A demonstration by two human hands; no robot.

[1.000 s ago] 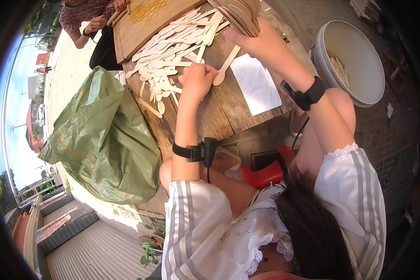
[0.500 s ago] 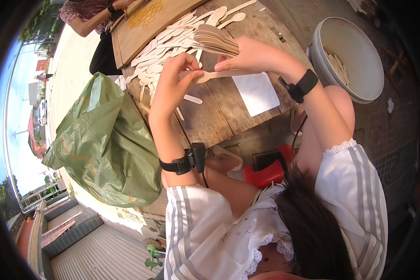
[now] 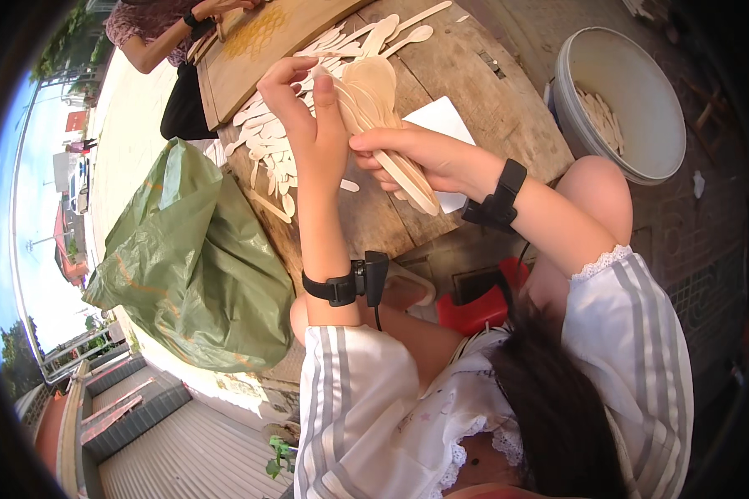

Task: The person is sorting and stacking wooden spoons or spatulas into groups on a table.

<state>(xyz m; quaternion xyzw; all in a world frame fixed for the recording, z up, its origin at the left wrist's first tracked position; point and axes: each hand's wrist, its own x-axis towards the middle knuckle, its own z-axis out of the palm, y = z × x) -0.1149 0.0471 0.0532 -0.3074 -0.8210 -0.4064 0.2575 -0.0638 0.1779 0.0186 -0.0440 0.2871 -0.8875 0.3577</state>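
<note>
My right hand (image 3: 420,158) is shut around the handles of a stack of flat wooden spoons (image 3: 373,83), raised above the wooden table (image 3: 483,83). My left hand (image 3: 308,125) lies against the left side of the stack's bowl end, its fingers curled over the top. More loose wooden spoons (image 3: 266,150) are spread on the table behind my hands. Both wrists wear black bands.
A white sheet (image 3: 441,125) lies on the table under my right hand. A green plastic bag (image 3: 191,258) sits left of the table. A grey basin (image 3: 616,100) with wooden pieces stands right. Another person (image 3: 166,33) works at a wooden board (image 3: 258,41) at the far end.
My left hand left the spoons on the table and rose to meet the stack. My right hand brought the stack nearer and higher. Both hands now close on it.
</note>
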